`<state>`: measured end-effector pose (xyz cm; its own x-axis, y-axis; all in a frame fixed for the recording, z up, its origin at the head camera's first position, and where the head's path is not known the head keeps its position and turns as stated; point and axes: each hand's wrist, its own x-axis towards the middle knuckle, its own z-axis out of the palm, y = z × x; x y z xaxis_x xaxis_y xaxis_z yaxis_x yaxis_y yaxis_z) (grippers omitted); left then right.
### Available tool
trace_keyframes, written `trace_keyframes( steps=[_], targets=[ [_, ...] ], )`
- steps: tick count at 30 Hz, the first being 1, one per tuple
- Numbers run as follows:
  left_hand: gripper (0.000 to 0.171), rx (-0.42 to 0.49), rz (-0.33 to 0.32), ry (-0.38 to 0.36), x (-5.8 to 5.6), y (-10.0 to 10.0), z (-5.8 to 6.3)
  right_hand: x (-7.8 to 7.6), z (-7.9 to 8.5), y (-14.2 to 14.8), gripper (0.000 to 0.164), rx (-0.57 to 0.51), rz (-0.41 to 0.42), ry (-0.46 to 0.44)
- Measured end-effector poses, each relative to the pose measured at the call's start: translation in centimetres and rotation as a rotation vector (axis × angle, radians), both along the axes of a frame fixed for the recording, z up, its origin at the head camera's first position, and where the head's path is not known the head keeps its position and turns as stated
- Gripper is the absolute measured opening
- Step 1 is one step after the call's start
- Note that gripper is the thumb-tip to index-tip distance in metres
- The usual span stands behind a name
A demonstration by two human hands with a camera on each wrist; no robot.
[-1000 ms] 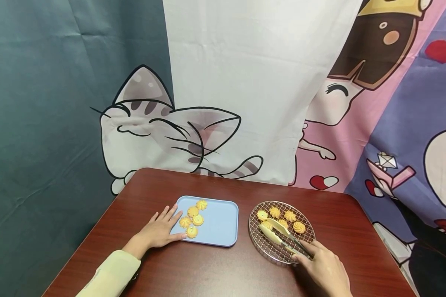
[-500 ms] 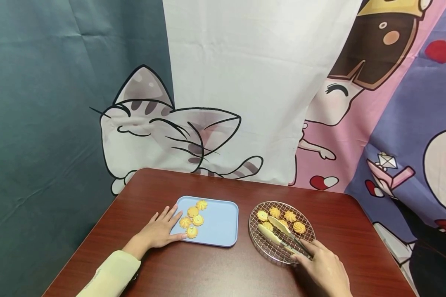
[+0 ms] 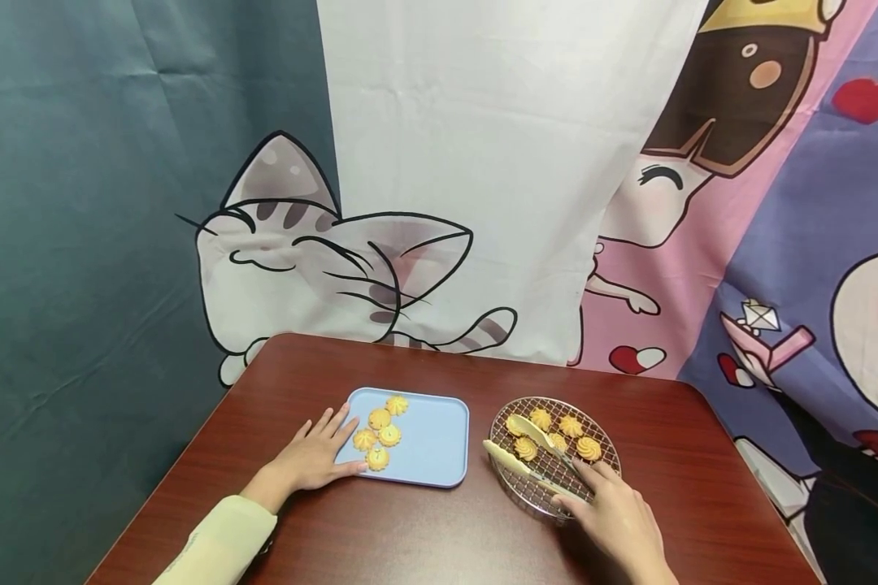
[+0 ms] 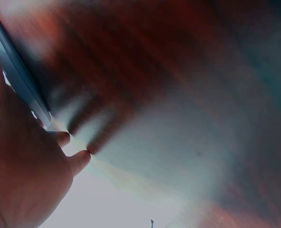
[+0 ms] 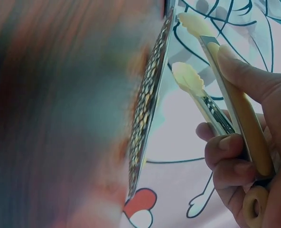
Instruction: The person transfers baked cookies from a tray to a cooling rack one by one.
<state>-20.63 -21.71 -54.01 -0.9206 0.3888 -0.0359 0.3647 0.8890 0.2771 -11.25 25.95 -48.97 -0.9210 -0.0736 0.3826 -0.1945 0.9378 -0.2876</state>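
Tongs (image 5: 241, 107) gripped in the right hand (image 3: 616, 516), toward the bench's (image 3: 424, 532) right edge, are best squeezed gently; left hand (image 3: 310, 455) spread.

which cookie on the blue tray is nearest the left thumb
The cookie closest to the near edge of the tray; the left hand has its thumb beside it. The other four lie farther.
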Motion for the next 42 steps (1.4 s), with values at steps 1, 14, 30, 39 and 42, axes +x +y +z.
trace_keyframes(
  steps=[1, 14, 30, 39, 42],
  targets=[
    [0.096, 0.006, 0.000, 0.002, 0.0, 0.0, 0.0, -0.1, 0.0, -0.2, 0.062, -0.001, 0.003, 0.002],
    [0.095, -0.011, 0.011, -0.013, 0.1, 0.0, 0.2, -1.5, 0.3, -3.2, 0.064, 0.014, 0.047, 0.005],
    [0.096, -0.040, 0.015, -0.003, 0.1, 0.0, 0.1, -3.6, 0.3, -7.0, 0.064, 0.008, 0.113, -0.050],
    [0.095, -0.042, 0.017, -0.002, 0.1, 0.0, 0.1, -4.3, 0.3, -8.4, 0.062, -0.011, 0.146, -0.054],
    [0.095, -0.043, 0.018, -0.003, 0.1, 0.0, 0.1, -4.6, 0.4, -8.9, 0.063, -0.015, 0.161, -0.059]
  ],
)
